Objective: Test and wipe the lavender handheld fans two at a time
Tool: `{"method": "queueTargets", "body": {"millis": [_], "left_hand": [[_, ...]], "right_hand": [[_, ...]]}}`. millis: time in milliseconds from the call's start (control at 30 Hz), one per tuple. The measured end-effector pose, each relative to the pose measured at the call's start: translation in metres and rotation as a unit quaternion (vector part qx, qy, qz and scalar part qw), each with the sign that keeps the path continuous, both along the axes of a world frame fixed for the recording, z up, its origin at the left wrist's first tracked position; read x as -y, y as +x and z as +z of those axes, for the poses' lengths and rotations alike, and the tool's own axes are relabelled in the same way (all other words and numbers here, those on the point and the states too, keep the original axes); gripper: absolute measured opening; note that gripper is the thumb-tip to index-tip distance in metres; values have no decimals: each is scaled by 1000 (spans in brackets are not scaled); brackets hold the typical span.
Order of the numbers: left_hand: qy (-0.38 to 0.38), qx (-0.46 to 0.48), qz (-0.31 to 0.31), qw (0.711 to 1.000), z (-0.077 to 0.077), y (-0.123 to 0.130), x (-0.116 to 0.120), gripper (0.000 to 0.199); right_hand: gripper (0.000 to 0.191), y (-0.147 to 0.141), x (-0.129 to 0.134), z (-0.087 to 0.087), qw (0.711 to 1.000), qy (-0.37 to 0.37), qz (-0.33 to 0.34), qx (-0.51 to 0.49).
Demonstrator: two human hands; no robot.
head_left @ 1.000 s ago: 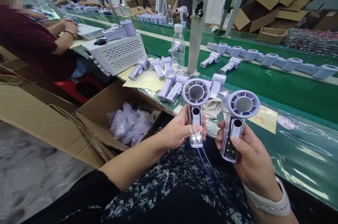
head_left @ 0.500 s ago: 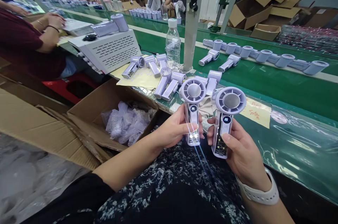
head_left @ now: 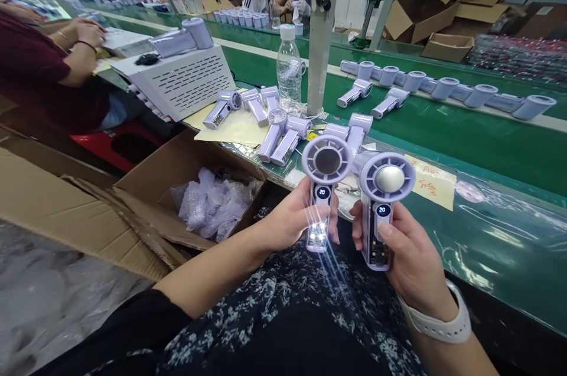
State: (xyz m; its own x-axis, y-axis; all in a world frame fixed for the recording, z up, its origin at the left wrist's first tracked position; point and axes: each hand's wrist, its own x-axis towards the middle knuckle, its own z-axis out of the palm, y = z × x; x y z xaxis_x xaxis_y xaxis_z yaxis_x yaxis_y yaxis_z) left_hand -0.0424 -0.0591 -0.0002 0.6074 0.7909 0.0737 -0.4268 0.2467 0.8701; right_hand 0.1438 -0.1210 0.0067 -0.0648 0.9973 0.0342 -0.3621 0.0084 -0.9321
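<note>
My left hand [head_left: 295, 216] is wrapped round the handle of a lilac handheld fan [head_left: 327, 160], its thumb on the front. That fan's round display reads 20, and bright white lights shine low in its clear handle. My right hand [head_left: 410, 252] grips a second lilac handheld fan [head_left: 388, 177], thumb pressed just below its display, which also reads 20. Both fans stand upright side by side above my lap, heads facing me. Beyond them, several more lilac fans [head_left: 287, 143] lie at the bench edge, some on yellow paper [head_left: 239, 129].
A cardboard box [head_left: 150, 187] with bubble-wrap bags stands at left. Behind the fans are a plastic bottle [head_left: 289, 78], a metal post [head_left: 319, 39] and a grey vented machine [head_left: 190, 81]. A row of fans [head_left: 445, 88] lies on the green conveyor [head_left: 487, 146]. A co-worker's arms [head_left: 82, 45] rest at left.
Both fans have shifted slightly lower and their heads have tilted a little. The lights in the left fan's handle look brighter. Both hands keep their grip.
</note>
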Motion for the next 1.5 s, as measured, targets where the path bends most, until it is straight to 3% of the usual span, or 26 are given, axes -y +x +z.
{"method": "queueTargets", "body": {"millis": [367,633,1067,1233,1400,1500], "left_hand": [[-26,-15,31,999,6,0,-6,43],[-54,21,6,998,5,-3,-5,48],[6,16,6,1000,-3,-1,-4,45],[26,-34,17,999,-5,-3,-8,47],[-19,-74,17,997,0,-2,-4,65],[-20,-84,38,996,0,1,0,62]], "right_hand": [[27,1,-6,-1,997,-62,-30,-21],[28,0,-6,2,996,-70,-43,-45],[22,0,-2,1,997,-53,-52,-28],[24,0,-1,3,995,-61,-64,-46],[36,-2,-4,-2,991,-80,-60,-89],[48,-2,-5,-5,988,-109,-72,-81]]}}
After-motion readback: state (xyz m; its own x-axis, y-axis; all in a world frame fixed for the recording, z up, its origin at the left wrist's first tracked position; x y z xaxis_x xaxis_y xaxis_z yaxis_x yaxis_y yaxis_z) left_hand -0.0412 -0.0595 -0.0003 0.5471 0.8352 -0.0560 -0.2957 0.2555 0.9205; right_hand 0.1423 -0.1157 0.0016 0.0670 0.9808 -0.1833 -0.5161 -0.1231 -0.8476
